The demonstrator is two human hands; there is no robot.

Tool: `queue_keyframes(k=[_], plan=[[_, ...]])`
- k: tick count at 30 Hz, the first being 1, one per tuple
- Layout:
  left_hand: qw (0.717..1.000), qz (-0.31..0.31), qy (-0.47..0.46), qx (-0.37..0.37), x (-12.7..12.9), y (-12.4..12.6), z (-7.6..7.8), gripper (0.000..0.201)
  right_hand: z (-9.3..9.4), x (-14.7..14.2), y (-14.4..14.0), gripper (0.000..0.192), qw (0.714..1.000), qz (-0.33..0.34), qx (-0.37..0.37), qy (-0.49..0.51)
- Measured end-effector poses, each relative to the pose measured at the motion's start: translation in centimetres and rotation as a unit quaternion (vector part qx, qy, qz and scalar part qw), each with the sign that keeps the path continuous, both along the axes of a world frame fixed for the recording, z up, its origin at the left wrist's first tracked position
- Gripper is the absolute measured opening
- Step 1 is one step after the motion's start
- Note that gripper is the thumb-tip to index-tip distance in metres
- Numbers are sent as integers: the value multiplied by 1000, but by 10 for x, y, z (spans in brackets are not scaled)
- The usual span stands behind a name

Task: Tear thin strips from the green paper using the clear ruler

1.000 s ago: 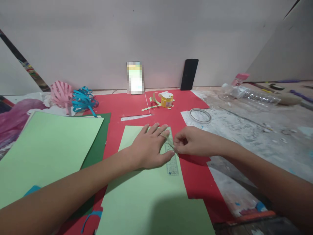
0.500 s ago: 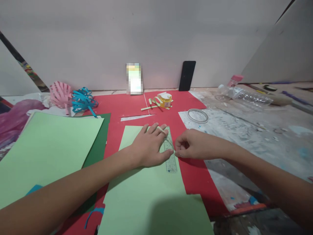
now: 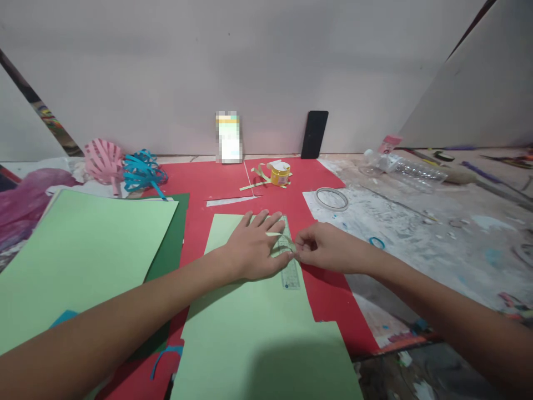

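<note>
Steadying hand: left hand [image 3: 256,253], palm down, fingers spread apart, laid over the upper part of the light green sheet [image 3: 241,328] and partly across the transparent ruler [image 3: 290,276]; holds nothing between its fingers that can be made out.
Pinching hand: right hand [image 3: 320,247], just beside the ruler's right side; grip together, thumb and fingertips apparently clamped on a thin light green strip [image 3: 273,234].
Light green strip: slants over the ruler between the two hands; where it joins the sheet, if it does, cannot be told.
Light green sheet: flat on red paper [image 3: 333,305]; right edge steps outward below the ruler.
Step, as judged: parting a narrow strip along the ruler's edge.
Pressure: best shared along the ruler; its near end lies uncovered and could swing.
Pull: slow, low and snug to the edge, re-pinching close to the tear.
Hazard: a quick tug would probably snap the strip or let the tear wander.
Beyond the sheet: yellow roll [image 3: 280,176] with loose green strips [image 3: 255,185] beside it, well apart from the work.
Right side: grey-white tape ring [image 3: 318,205], near the right hand.
</note>
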State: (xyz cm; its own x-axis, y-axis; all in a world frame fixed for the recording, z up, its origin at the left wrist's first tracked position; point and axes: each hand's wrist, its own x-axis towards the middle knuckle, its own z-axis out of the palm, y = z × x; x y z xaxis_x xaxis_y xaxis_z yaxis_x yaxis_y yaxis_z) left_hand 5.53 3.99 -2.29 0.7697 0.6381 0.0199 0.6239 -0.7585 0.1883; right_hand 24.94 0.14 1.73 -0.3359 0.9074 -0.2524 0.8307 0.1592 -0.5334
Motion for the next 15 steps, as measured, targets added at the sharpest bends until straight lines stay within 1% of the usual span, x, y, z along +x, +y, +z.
queue_keyframes(k=[3, 6, 8, 12, 15], plan=[[1000, 2, 5, -6, 0, 0, 0, 77, 0, 0, -2, 22, 999, -11, -23, 26], [1000, 4, 11, -8, 1, 0, 1, 77, 0, 0, -4, 23, 998, -9, -49, 49], [1000, 4, 15, -10, 1, 0, 0, 77, 1, 0, -5, 22, 997, -8, -55, 56], [1000, 4, 7, -9, 2, 0, 0, 76, 2, 2, -7, 24, 1000, -17, -15, 13], [1000, 6, 8, -10, 2, 0, 0, 75, 2, 3, -10, 21, 1000, -1, -1, -24]])
